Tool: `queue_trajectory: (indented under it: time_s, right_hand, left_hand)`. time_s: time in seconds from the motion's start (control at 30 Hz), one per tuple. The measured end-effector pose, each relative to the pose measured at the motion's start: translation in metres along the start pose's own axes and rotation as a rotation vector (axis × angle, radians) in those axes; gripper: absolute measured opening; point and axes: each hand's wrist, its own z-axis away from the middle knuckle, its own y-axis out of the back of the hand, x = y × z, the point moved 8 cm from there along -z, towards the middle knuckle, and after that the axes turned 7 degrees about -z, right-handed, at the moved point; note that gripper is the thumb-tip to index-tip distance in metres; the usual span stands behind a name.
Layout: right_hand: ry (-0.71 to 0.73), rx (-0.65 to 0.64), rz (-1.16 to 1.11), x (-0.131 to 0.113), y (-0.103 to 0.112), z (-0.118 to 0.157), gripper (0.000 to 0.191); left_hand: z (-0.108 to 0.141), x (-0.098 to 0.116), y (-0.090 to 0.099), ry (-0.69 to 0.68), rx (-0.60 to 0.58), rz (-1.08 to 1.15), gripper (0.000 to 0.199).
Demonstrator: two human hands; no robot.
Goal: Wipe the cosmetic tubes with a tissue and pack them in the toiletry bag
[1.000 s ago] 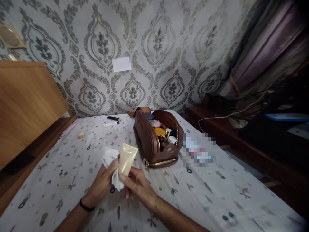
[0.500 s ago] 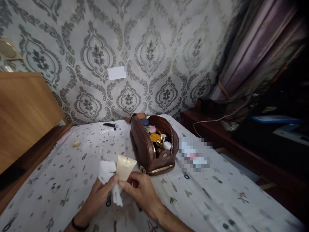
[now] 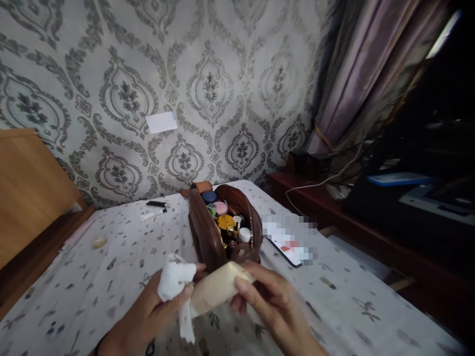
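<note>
A: where's the cream tube [image 3: 217, 289] at?
B: up in both hands, over the printed sheet [image 3: 133, 257], just nearer than the open brown bag [image 3: 200, 242]. right hand [image 3: 276, 301] has thumb and fingers pinched down on one end of it.
A: and the left hand [image 3: 156, 301]?
B: fingers curled closed on a white tissue [image 3: 176, 279], which is right up against the tube's other end. oh, and there's a slim black thing [image 3: 158, 203] by the sheet's far edge.
</note>
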Motion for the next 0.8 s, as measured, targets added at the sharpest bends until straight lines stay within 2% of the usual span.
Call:
queue_trajectory:
  time_s: [0.07, 0.13, 0.23, 0.3, 0.4, 0.6, 0.8]
  right_hand:
    - [0.034, 0.129, -0.005, -0.011, 0.032, 0.0, 0.036]
    - [0.109, 0.283, 0.035, -0.027, 0.064, -0.001, 0.039]
    - [0.223, 0.469, 0.104, -0.05, 0.101, -0.005, 0.043]
    - [0.256, 0.521, 0.124, -0.058, 0.117, -0.013, 0.042]
    - [0.273, 0.516, 0.117, -0.06, 0.131, -0.032, 0.039]
    - [0.288, 0.408, 0.089, -0.055, 0.14, -0.075, 0.035]
    - [0.273, 0.258, 0.078, -0.054, 0.124, -0.121, 0.036]
  left_hand:
    - [-0.021, 0.016, 0.007, -0.093, 0.071, -0.092, 0.036]
    - [-0.044, 0.037, 0.011, -0.259, 0.116, -0.216, 0.032]
    - [-0.071, 0.065, -0.001, -0.58, 0.035, -0.436, 0.034]
    - [-0.081, 0.073, -0.012, -0.732, -0.046, -0.598, 0.04]
    - [-0.083, 0.075, -0.02, -0.833, -0.11, -0.741, 0.044]
    - [-0.074, 0.064, -0.02, -0.839, -0.068, -0.779, 0.046]
    - [-0.073, 0.046, -0.02, -0.795, 0.127, -0.709, 0.05]
